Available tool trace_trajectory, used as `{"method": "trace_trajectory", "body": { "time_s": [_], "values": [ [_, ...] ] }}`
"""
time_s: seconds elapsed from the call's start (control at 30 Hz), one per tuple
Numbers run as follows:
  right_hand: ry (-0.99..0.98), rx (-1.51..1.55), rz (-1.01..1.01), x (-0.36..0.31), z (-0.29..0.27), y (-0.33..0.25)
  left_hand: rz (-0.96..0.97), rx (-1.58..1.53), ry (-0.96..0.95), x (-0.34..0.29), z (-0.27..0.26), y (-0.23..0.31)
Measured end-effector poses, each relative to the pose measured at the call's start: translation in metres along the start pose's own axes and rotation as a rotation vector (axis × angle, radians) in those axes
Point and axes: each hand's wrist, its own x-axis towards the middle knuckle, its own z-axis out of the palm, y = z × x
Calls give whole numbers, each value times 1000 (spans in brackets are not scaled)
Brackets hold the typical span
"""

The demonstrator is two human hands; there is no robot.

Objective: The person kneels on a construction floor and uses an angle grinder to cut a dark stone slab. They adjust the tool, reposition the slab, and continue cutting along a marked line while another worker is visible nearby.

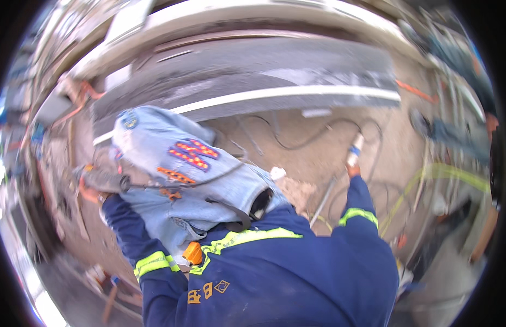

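My left hand (pixel 89 192) is closed around the body of a grey corded power tool (pixel 105 180), held beside my jeans; it looks like an angle grinder, but its working end is blurred. Its black cord (pixel 220 175) runs across my jeans to the right. Out to the right, my right hand (pixel 352 170) grips a small white cylinder with a blue band (pixel 355 151), perhaps a bottle; its exact kind is unclear. A long dark grey slab (pixel 329 65) with a white strip (pixel 285 92) along its near edge lies in front of me.
Dark cable (pixel 296 147) loops over the dusty ground. A pale rod (pixel 322 203) lies near my right arm. Yellow-green hose (pixel 408 196) and another person's jeans-clad leg (pixel 460 139) are at the right. Orange hose (pixel 73 111) lies left, a wooden-handled tool (pixel 109 304) lower left.
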Motion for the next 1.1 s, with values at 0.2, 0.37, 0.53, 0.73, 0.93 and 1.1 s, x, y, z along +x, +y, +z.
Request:
{"method": "trace_trajectory", "body": {
  "time_s": [0.2, 0.37, 0.53, 0.73, 0.93, 1.1],
  "values": [
    [26, -98, 315, 27, 21, 19, -83, 45, 92, -8, 27, -33],
    [-74, 215, 590, -6, 39, -26, -101, 121, 31, 19, 26, -56],
    [-152, 234, 732, -7, 19, -68, -313, -70, 93, 27, 46, -102],
    [-334, 313, 881, 24, 35, -77, -249, 59, 148, 65, 49, -126],
    [59, 514, 827, -64, 31, -132, -128, 62, 448, 92, 46, -125],
    [281, 500, 794, -121, -51, -116, -143, -92, 411, 81, 20, -136]
  ]
}}
